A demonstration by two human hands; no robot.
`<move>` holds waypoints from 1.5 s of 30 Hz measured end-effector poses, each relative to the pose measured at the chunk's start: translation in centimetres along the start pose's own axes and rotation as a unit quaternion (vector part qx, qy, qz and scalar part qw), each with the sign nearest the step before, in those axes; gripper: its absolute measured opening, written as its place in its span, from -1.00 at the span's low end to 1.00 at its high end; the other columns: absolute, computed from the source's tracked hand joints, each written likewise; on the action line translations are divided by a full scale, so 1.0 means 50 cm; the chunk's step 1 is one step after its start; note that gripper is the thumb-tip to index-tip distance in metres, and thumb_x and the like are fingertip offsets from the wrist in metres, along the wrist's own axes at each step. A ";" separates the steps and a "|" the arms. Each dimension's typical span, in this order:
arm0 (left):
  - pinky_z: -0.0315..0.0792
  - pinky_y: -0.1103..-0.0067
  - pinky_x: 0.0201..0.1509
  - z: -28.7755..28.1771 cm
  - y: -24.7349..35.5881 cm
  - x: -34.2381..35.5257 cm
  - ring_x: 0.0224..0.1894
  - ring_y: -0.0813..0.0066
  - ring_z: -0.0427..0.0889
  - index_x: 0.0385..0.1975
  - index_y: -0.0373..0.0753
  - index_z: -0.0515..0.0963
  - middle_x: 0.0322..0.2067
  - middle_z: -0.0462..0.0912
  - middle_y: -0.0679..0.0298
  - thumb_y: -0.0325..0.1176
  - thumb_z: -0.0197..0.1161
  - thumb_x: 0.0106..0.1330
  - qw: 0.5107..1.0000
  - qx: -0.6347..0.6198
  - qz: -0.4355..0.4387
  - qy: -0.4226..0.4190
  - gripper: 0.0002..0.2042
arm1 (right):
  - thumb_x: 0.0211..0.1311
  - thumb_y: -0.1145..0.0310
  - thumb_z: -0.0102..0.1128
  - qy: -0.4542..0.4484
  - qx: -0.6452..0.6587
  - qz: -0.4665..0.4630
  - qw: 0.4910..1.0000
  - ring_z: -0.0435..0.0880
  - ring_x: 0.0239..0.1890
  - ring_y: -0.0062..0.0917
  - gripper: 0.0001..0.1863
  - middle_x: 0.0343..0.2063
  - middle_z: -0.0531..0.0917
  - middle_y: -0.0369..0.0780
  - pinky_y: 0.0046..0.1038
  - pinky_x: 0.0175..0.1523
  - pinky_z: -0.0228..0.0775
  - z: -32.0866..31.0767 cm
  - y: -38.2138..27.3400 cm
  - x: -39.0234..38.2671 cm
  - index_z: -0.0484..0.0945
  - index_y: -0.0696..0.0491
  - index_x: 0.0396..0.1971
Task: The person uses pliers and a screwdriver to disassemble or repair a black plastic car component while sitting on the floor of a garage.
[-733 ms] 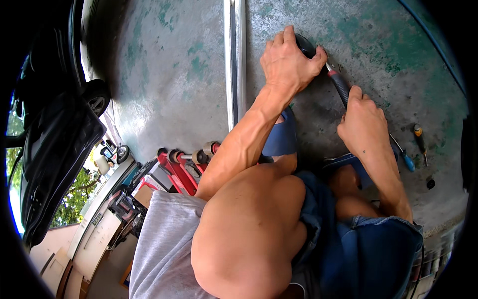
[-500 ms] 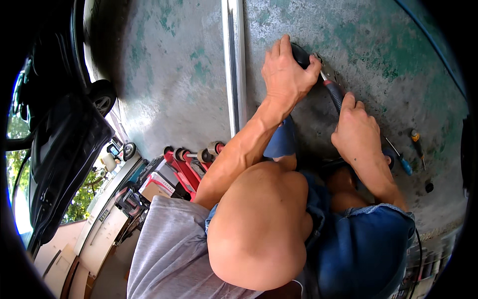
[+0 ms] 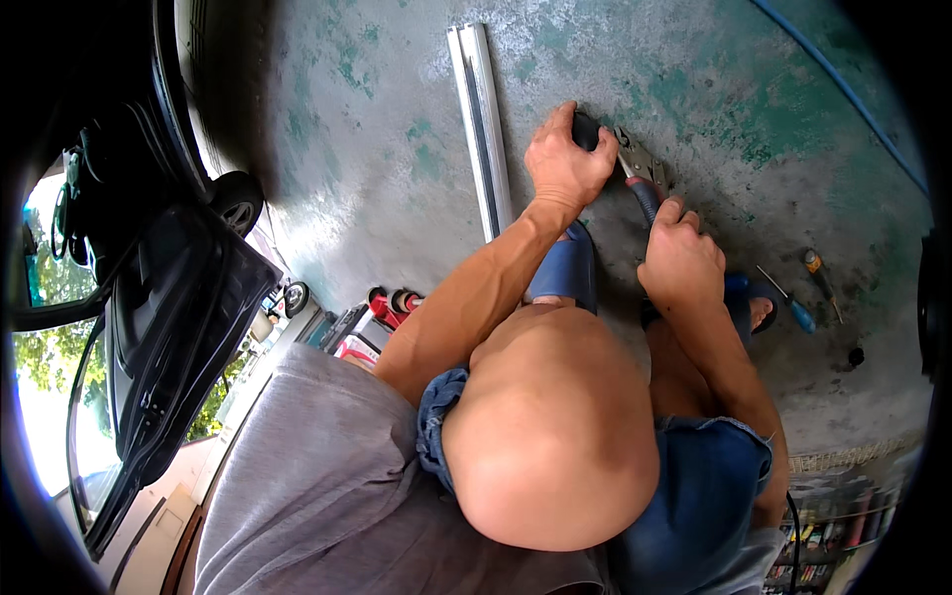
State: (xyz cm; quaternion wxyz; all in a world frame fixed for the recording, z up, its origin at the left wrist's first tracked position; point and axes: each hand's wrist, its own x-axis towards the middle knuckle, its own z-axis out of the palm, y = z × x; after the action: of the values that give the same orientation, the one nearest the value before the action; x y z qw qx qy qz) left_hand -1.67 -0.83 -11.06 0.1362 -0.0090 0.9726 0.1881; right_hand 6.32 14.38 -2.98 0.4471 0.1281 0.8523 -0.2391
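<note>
My left hand (image 3: 567, 164) is closed around a black round part (image 3: 586, 131), holding it against the floor; its far side is hidden by my fingers. My right hand (image 3: 684, 260) grips the grey-and-red handle of a pair of pliers (image 3: 644, 194). The metal head of the pliers lies just right of the black part, near my left thumb. Whether the jaws bite on the part I cannot tell. Right of my right hand, a blue-handled screwdriver (image 3: 801, 315) and a yellow-and-black screwdriver (image 3: 815, 266) lie on the floor.
A long silver metal rail (image 3: 481, 129) lies left of my left hand. A red floor jack (image 3: 385, 307) shows beyond my left forearm. A car with an open black door (image 3: 188, 307) stands at the left. A blue hose (image 3: 843, 89) crosses the far right. A small black piece (image 3: 856, 356) lies near the screwdrivers.
The view has shifted, so the far end of the metal rail now shows. More of the pliers' metal head is visible. Both hands keep their holds.
</note>
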 end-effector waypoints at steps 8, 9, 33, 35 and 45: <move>0.59 0.20 -0.04 -0.019 -0.023 0.018 -0.11 -0.02 0.72 0.00 -0.28 0.60 -0.07 0.69 0.02 -0.12 0.32 0.06 0.997 0.037 0.023 -0.063 -0.49 | -0.01 0.39 0.39 0.020 0.031 -0.025 0.999 0.76 -0.24 -0.08 -0.29 -0.20 0.66 0.00 -0.18 -0.12 0.65 0.057 0.017 0.008 0.34 0.26 0.18; 0.60 0.22 -0.05 -0.023 -0.032 0.022 -0.17 -0.05 0.73 -0.02 -0.26 0.61 -0.15 0.72 -0.01 -0.11 0.32 0.07 0.998 0.033 0.029 -0.047 -0.51 | -0.02 0.40 0.39 -0.003 0.031 -0.032 0.999 0.75 -0.24 -0.06 -0.29 -0.20 0.65 0.00 -0.16 -0.11 0.64 0.047 0.012 0.017 0.34 0.24 0.18; 0.60 0.17 -0.16 -0.012 -0.004 0.019 -0.28 -0.07 0.74 -0.05 -0.20 0.61 -0.22 0.73 0.02 -0.13 0.32 0.04 0.995 0.028 0.058 -0.073 -0.54 | -0.05 0.46 0.23 0.102 0.137 -0.072 0.983 0.71 -0.21 -0.02 -0.25 -0.21 0.64 0.04 -0.10 -0.07 0.58 0.127 0.091 0.007 0.38 0.20 0.28; 0.61 0.26 -0.07 -0.016 -0.002 0.021 -0.24 -0.03 0.76 -0.04 -0.21 0.65 -0.24 0.75 -0.01 -0.09 0.33 0.05 0.996 0.037 0.037 -0.074 -0.52 | -0.05 0.46 0.23 0.100 0.136 -0.075 0.983 0.71 -0.21 -0.02 -0.24 -0.21 0.64 0.04 -0.10 -0.07 0.58 0.126 0.090 0.007 0.38 0.21 0.29; 0.58 0.25 0.01 -0.021 -0.005 0.015 -0.18 -0.05 0.75 0.02 -0.23 0.63 -0.17 0.74 -0.03 -0.05 0.30 0.07 0.996 0.028 0.032 -0.073 -0.47 | -0.06 0.45 0.24 0.072 0.148 -0.057 0.985 0.70 -0.17 0.02 -0.23 -0.19 0.64 0.06 -0.08 -0.04 0.56 0.111 0.074 0.001 0.36 0.21 0.30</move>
State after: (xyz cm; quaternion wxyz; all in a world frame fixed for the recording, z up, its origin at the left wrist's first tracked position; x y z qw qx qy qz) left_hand -2.66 -1.42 -10.44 0.2014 0.0394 0.9648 0.1647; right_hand 11.80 14.64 -6.83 0.3466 0.1612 0.8435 -0.3774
